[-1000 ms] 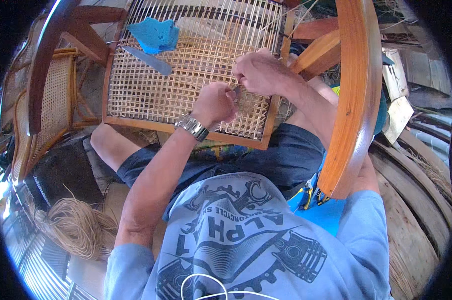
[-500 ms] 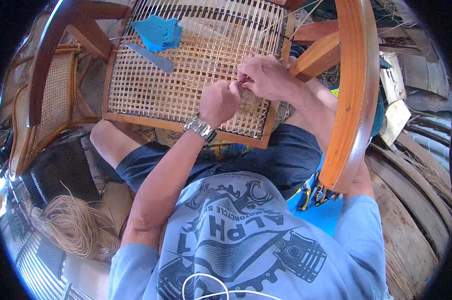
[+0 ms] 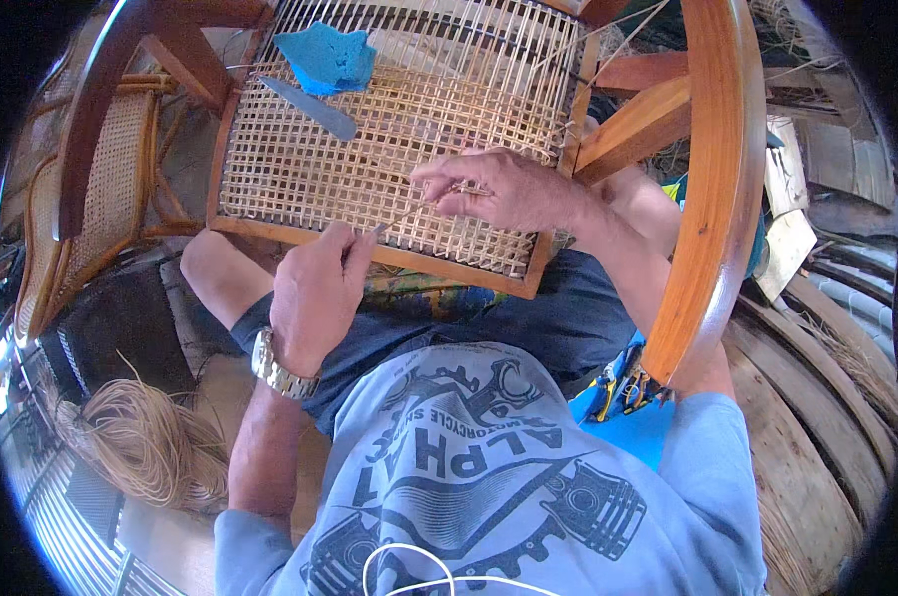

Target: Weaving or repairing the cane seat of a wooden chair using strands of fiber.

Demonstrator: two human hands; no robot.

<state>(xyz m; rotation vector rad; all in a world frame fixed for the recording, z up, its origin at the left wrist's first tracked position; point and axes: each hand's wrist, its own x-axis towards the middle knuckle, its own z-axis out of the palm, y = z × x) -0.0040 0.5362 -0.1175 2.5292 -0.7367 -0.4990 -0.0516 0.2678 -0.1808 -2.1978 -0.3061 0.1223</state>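
Nearest the wearer's chest, a white cord (image 3: pixel 406 547) loops over a blue-grey shirt (image 3: pixel 489 447), and a coil of pale cane (image 3: pixel 151 442) lies off to the left. The left hand (image 3: pixel 315 288), with a metal watch (image 3: pixel 282 368) on its wrist, is just at the front rail (image 3: pixel 429 266) of the cane seat (image 3: pixel 300 189); its fingers are pinched narrow on a small grey-tipped piece, and whether that is a tool or a strand end I cannot tell. A thin strand (image 3: pixel 405 213) slants from there to the right hand (image 3: pixel 494 189), which hangs over the weave near the seat's right front corner, fingers curled close and seemingly holding the strand, though how firmly is unclear. To do this weaving well, I would keep the strand lightly taut and untwisted, pass it evenly over and under, and ease it along in short pulls, since a sharp bend could crack the cane. Farther back, a flat blade (image 3: pixel 310 107) lies on the weave just beside a torn blue sponge (image 3: pixel 328 60); reaching fingers should stay clear of its edge. Beyond, the strands are more openly spaced, and a caned chair (image 3: pixel 106 184) stands at the far left.
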